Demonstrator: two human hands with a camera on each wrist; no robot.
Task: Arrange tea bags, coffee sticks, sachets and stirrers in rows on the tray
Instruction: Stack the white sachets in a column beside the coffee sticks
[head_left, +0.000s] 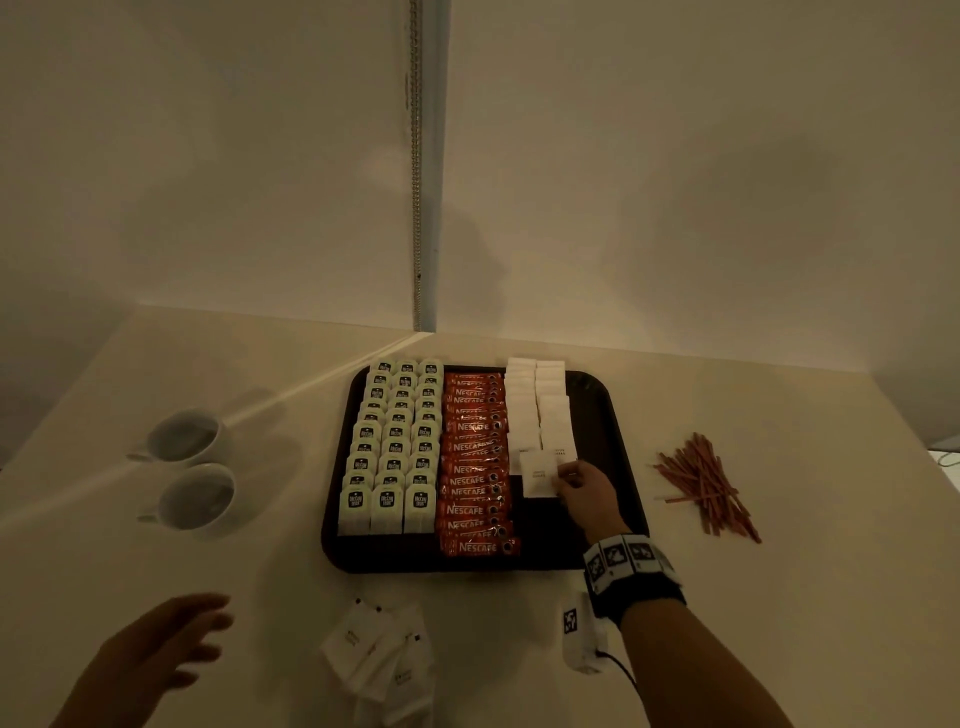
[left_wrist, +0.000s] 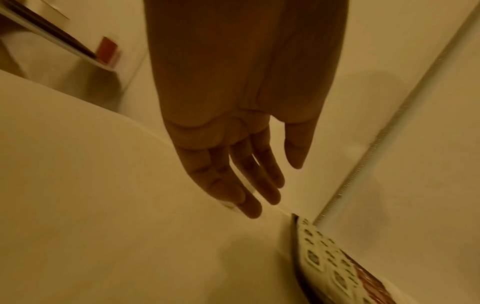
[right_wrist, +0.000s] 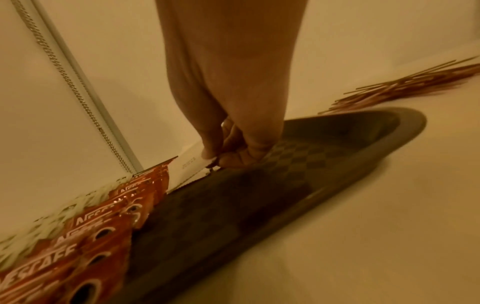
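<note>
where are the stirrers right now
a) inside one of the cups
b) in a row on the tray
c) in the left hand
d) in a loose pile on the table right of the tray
d: the reddish stirrers lie in a loose heap on the table, off the right edge of the tray, while the right hand pinches a white sachet.

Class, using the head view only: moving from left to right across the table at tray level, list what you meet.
Two white cups → tea bags → coffee sticks → white sachets → right hand pinching a sachet → bare tray → stirrers.
</note>
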